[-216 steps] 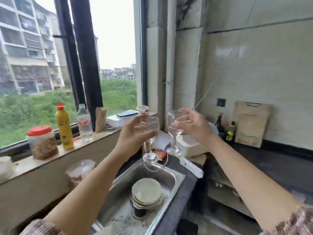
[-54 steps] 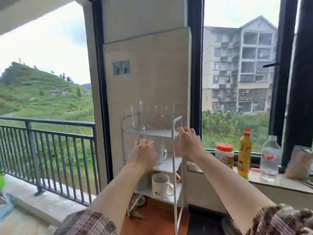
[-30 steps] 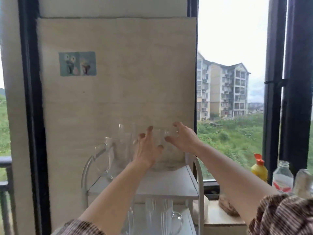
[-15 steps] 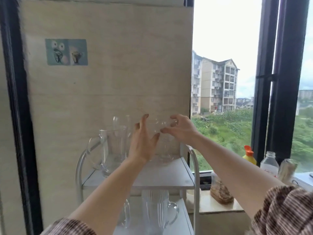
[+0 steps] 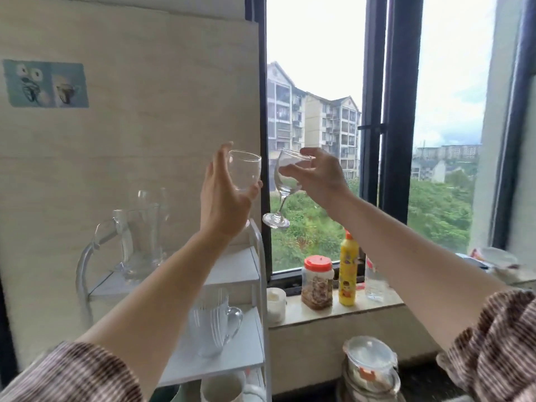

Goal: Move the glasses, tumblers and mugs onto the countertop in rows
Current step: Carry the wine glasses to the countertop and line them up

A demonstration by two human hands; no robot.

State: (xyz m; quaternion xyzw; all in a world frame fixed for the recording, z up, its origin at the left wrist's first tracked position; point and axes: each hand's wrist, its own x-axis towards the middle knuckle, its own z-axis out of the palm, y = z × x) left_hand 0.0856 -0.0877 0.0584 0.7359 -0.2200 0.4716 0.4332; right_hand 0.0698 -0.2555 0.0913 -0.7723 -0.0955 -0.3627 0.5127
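Each grip [image 5: 224, 195] [image 5: 317, 175] around a wine glass [image 5: 245, 169] [image 5: 285, 181]

Left hand [image 5: 224, 198] covers its wine glass's [image 5: 243, 172] stem and foot; right forearm [image 5: 406, 256] hides part of the water bottle [image 5: 375, 285]; white mug [image 5: 223, 387] cut off by bottom edge; wall sticker [image 5: 45, 83] too blurred to read.
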